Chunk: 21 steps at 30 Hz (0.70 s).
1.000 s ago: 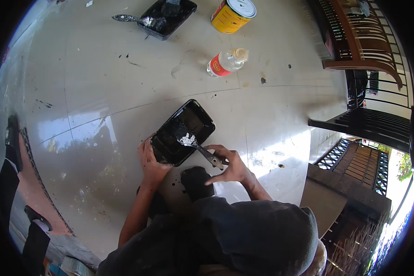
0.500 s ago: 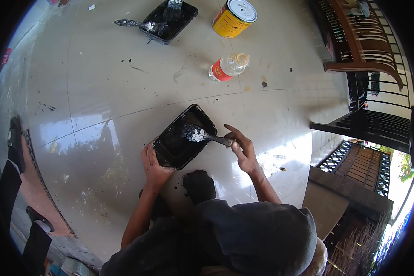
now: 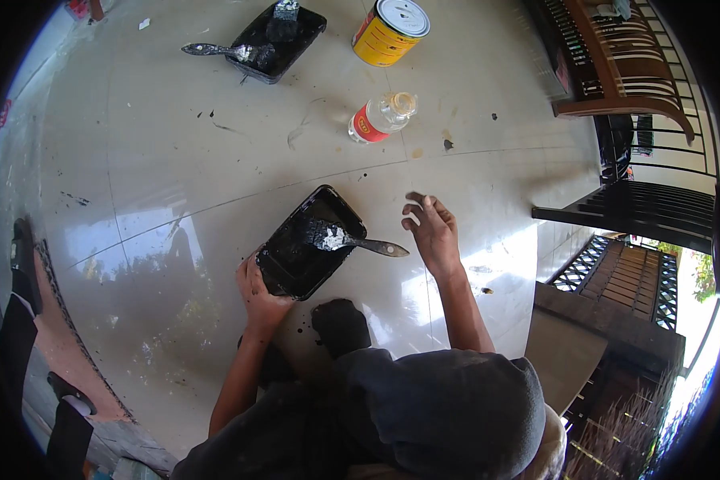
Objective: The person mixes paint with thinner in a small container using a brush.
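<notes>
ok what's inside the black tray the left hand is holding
A brush rests with its bristles inside the black tray, handle sticking out over the rim. The tray's dark floor shows around the bristles; whatever lies beneath them is hidden.

This looks like a home, apparently a porch or a room open to the outdoors: the glossy tiled floor (image 3: 240,152) mirrors daylight and what look like trees, a slatted wooden seat (image 3: 640,105) stands at the upper right, and beyond the black slats (image 3: 624,212) and a brown panel with lattice edges (image 3: 616,280) show strong light and green leaves (image 3: 702,284). Painting gear shares the space, with dark-smeared trays (image 3: 288,252), a yellow tin (image 3: 388,38) and a bottle (image 3: 384,118) out on or over the floor, among dark marks (image 3: 74,198) on the tiling.
</notes>
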Tool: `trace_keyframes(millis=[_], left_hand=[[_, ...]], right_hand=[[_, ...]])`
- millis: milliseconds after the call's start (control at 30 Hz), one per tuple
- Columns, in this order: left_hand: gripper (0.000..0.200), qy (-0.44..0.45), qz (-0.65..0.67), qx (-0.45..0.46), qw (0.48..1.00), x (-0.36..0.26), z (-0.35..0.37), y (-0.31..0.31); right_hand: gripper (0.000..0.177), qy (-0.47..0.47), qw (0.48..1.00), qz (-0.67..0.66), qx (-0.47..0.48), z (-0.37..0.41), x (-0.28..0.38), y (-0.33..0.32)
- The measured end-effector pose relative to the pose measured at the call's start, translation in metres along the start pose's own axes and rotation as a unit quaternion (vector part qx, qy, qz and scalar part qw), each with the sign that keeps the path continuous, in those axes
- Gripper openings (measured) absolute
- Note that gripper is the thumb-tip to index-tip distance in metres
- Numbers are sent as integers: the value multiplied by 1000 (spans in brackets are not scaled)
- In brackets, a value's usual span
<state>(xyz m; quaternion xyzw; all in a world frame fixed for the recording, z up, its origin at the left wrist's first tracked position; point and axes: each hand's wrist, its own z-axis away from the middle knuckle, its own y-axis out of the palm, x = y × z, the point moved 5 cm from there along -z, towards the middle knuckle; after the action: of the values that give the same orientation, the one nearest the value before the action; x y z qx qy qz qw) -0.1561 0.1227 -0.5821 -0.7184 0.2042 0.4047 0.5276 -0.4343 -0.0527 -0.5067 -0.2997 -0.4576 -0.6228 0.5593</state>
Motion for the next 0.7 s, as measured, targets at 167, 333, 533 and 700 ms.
trace_keyframes(millis=[167,333,533,700], left_hand=[[96,10,-9,3,1000,1,1,1],[98,43,-8,-7,999,0,1,0],[95,28,12,-8,999,-6,-4,-1],[91,-2,20,11,1000,-6,-6,-3]], right_hand=[[29,-121,976,177,-40,-62,11,-3],[81,-252,906,337,-51,-109,25,42],[76,-275,918,284,-25,-134,15,57],[65,-309,889,338,-22,-122,16,52]])
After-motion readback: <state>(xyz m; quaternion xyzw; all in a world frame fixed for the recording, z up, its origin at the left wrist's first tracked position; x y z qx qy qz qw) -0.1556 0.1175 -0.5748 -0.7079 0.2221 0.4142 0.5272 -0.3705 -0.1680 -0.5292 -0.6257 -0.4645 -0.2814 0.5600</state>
